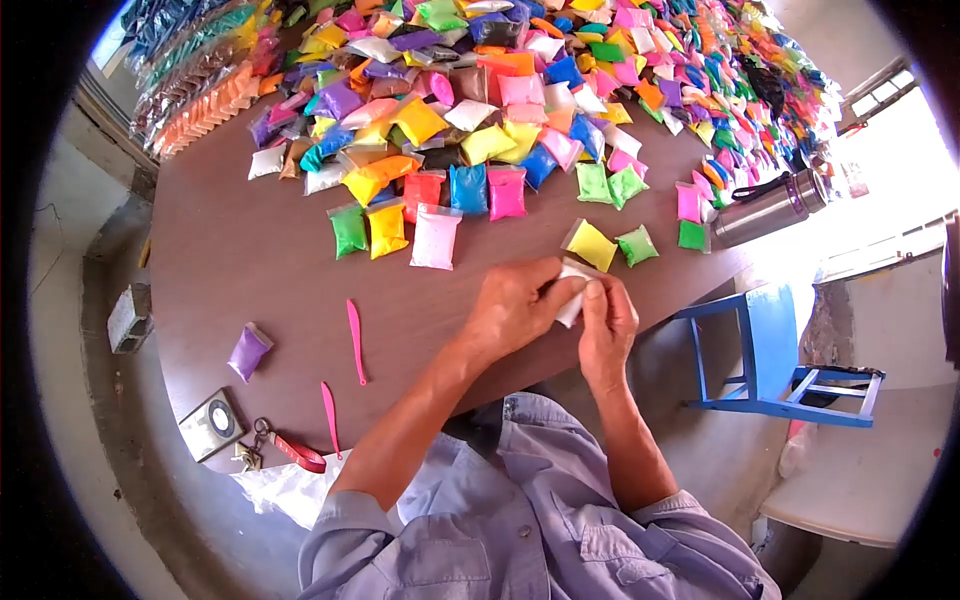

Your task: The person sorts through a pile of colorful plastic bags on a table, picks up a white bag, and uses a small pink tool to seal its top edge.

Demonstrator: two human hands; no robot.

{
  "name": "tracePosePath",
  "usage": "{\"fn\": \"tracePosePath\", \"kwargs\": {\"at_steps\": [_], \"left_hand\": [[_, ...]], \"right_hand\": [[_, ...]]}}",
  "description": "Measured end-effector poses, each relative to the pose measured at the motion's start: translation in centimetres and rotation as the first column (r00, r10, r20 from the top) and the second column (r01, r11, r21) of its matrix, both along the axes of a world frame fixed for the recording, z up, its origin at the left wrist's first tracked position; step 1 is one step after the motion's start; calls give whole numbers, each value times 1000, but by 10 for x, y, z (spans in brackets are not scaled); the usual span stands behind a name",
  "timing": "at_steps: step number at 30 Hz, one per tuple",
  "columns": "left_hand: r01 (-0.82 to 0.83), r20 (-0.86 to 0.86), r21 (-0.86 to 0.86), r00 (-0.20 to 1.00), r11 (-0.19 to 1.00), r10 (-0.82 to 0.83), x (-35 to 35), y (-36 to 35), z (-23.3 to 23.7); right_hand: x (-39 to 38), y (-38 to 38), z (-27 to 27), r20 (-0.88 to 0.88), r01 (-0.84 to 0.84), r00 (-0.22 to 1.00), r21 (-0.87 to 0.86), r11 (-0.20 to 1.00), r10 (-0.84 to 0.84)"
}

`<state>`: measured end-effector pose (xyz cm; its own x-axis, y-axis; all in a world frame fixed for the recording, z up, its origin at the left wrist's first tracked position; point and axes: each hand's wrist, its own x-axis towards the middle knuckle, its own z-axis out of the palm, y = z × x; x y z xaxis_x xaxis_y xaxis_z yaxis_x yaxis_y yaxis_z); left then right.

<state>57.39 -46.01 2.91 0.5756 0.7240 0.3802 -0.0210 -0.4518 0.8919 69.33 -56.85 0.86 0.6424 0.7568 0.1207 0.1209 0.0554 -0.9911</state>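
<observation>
My left hand (512, 308) and my right hand (607, 325) meet near the front edge of the table, both closed on a small white packet (569, 312). Fingers and thumbs pinch its upper edge and cover much of it. Just beyond my hands lie a yellow packet (591, 245) and a light green packet (636, 245). To the left of them, a pale pink packet (434, 238) lies beside an orange-yellow packet (387, 229) and a dark green packet (348, 231). These look like clear bags with soft, coloured filling.
A big heap of coloured packets (490, 90) covers the table's far side. Two pink plastic knives (356, 342), a purple packet (249, 352), a silver-black device (211, 425) and keys (247, 457) lie left. A steel flask (770, 208) and blue chair (770, 345) are right.
</observation>
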Motion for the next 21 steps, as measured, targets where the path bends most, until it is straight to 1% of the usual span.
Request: {"fn": "tracePosePath", "kwargs": {"at_steps": [1, 3, 4, 5, 7, 9, 11, 12, 15, 16, 18, 19, 21], "left_hand": [[-1, 5, -4, 1000, 1000, 1, 6, -1, -4], [86, -46, -119, 995, 989, -92, 12, 2, -18], [78, -131, -62, 988, 995, -86, 7, 4, -8], [65, -143, -66, 987, 996, -74, 6, 5, -11], [78, 64, -296, 996, 952, -62, 9, 6, -19], [62, 76, -287, 996, 956, -42, 10, 7, -24], [33, 105, -204, 994, 978, -11, 10, 7, -21], [8, 76, -132, 997, 991, 2, 7, 7, -21], [-27, 61, -123, 998, 992, 35, 3, 7, -22], [-33, 57, -124, 998, 992, 41, 3, 6, -22], [34, 79, -192, 997, 981, -19, 2, 6, -22], [26, 76, -189, 997, 982, -12, 2, 6, -20], [82, 134, -273, 990, 958, -46, 1, 5, -15]], "right_hand": [[8, -3, -7, 5, -1, 1000, -4, 1000, 1], [16, -6, -22, 125, 97, 988, -13, 995, -95], [11, -3, -16, 158, 112, 981, 10, 994, -112], [7, 0, -14, 146, 100, 984, 6, 995, -99], [2, 5, -11, 182, 72, 980, 20, 997, -75], [2, 5, -15, 174, 66, 982, 3, 998, -66], [3, 4, -19, 182, 85, 980, -12, 996, -81], [3, 4, -19, 206, 81, 975, -2, 997, -79], [-1, 4, -10, 202, 24, 979, -23, 999, -19], [1, 4, -14, 249, 36, 968, -20, 999, -30], [3, 3, -14, 253, 38, 967, 2, 999, -37], [4, 2, -13, 262, 45, 964, 24, 999, -50], [7, 2, -21, 247, 48, 967, 44, 998, -58]]}}
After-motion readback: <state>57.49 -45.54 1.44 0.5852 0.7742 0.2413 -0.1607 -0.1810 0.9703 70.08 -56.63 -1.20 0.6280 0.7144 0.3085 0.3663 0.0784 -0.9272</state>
